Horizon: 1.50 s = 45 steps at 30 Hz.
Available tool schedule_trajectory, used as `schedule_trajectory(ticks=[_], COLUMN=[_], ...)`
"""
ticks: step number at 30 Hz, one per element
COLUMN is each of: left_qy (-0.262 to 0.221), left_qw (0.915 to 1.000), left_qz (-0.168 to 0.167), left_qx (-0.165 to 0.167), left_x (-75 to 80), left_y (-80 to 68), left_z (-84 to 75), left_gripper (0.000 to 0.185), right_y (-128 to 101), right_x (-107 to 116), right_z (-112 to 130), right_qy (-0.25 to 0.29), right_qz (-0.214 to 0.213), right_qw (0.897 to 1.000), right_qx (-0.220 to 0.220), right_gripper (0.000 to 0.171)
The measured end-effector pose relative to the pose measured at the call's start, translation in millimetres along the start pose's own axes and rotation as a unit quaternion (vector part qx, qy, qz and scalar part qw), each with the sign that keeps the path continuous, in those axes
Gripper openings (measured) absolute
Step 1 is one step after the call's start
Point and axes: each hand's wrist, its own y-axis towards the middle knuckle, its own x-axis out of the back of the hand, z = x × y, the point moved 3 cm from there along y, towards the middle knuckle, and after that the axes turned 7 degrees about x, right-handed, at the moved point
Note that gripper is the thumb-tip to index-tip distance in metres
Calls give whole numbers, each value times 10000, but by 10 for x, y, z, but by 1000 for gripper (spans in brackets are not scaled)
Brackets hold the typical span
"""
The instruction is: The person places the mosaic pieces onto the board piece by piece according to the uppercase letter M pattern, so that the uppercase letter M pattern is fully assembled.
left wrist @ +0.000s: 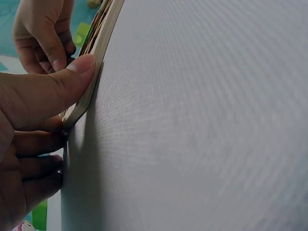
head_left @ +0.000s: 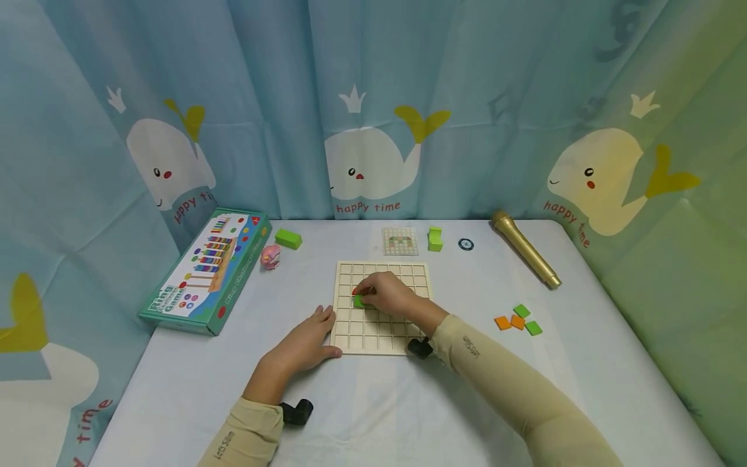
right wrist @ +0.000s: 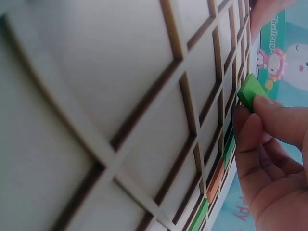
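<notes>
Two sleeved arms reach onto the desk (head_left: 583,363). Left hand (head_left: 306,340) lies flat, steadying the grid board's (head_left: 382,308) near-left edge; right hand (head_left: 388,295), nearer, pinches a green tile (head_left: 358,301) over the board's middle-left cells.

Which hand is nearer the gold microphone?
Right. The right hand is on the grid board, left of the microphone; the left hand is farther left.

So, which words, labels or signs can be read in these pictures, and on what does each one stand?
"happy time": on the curtain, in red under the middle whale.
"Ring ... Game": on the toy box; its other print is too small to read.
"Let's Slim": probably, on the left sleeve; the right sleeve print is blurred.
"challenge": partly, on the box in the right wrist view.
</notes>
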Motion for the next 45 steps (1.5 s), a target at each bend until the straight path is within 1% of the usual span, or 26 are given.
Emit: schedule_trajectory(ticks=[10, 22, 27, 31, 35, 45], left_qy=[-29, 24, 19, 9, 18, -35], left_qw=[10000, 10000, 10000, 10000, 10000, 10000], left_qz=[-24, -46, -56, -46, -33, -70], left_qx=[-29, -57, -50, -31, -18, 3], left_x=[15, 11, 5, 9, 12, 16], left_y=[-18, -8, -1, -4, -7, -20], left_z=[-29, -20, -14, -17, -17, -16], left_gripper=[82, 83, 83, 83, 83, 83], right_y=[44, 78, 63, 21, -50, -270], right_x=[-39, -48, -51, -46, -15, 109], right_z=[15, 36, 32, 28, 37, -78], right_qy=[-210, -556, -525, -380, -289, -293], right_qz=[-32, 18, 27, -26, -175, -474], right_qw=[9997, 9984, 9986, 9992, 9992, 9984], right_qx=[150, 108, 79, 132, 197, 13], right_gripper=[17, 9, 12, 15, 13, 11])
